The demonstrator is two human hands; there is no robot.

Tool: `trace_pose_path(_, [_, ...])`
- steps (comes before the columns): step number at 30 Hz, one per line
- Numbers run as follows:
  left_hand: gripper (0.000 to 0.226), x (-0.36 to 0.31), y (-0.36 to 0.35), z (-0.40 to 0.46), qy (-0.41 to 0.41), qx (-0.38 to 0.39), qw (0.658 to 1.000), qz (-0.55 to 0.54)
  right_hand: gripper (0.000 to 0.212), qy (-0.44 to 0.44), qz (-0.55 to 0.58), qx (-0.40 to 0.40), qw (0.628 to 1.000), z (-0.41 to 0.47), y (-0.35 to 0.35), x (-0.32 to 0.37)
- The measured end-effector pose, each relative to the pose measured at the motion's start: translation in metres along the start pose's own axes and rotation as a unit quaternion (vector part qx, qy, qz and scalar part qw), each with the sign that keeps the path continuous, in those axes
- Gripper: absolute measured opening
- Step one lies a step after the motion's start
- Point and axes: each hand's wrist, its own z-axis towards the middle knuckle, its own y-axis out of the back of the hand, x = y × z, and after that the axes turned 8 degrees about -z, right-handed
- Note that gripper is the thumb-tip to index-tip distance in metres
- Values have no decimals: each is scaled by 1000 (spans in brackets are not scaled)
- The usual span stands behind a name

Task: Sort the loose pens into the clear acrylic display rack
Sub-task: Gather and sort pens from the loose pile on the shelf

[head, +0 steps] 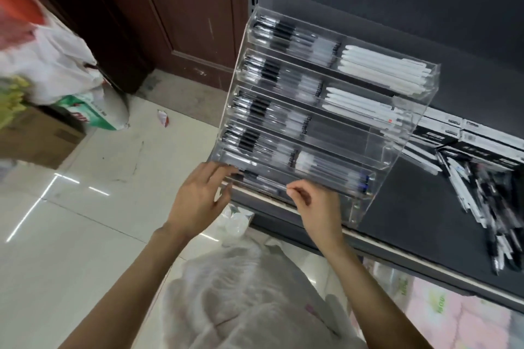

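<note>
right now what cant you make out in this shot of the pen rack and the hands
- Head view, clear acrylic display rack: motion blur smears the pens; print unreadable.
- Right hand: grip curled at the lowest tier; blur and acrylic glare hide whether it pinches a pen.
- Left hand: fingertips merge with the rack's blurred edge.
- Pile of loose black and white pens: count unclear; the right frame edge cuts the dark shelf.

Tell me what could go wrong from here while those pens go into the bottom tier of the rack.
1. The clear acrylic display rack stands near the front edge of the dark shelf; pushing pens in could nudge it forward.
2. The right hand pinches a clear-barrelled pen while the left hand touches the tier's end; a slip may drop it to the floor.
3. The loose pile of black and white pens could roll.
</note>
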Motion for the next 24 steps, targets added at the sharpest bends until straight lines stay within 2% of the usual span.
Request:
trace_pose_path(4, [35, 12, -13, 18, -68, 112, 991, 21, 10, -16, -11, -25, 1000, 11, -32, 8])
trace_pose_path(9, [41, 24, -18, 35, -60, 209, 972, 93, 12, -82, -33, -26, 996, 16, -45, 17])
trace_pose_path(11, [38, 21, -19, 37, -68, 220, 967, 112, 13, -97, -43, -15, 994, 16, -46, 18])
trace_pose_path(13, [28, 25, -16, 40, -84, 210, 970, 86, 13, -125, -37, -22, 991, 16, -51, 21])
trace_pose_path(16, [30, 31, -10, 50, -105, 218, 970, 34, 13, -181, 12, -37, 983, 15, -56, 23])
trace_pose_path(20, [25, 40, -9, 60, -154, 262, 952, 38, 15, -244, 96, -53, 964, 16, -49, 24])
trace_pose_path(24, [30, 41, -7, 61, -172, 301, 936, 60, 10, -260, 73, -39, 962, 20, -52, 26])
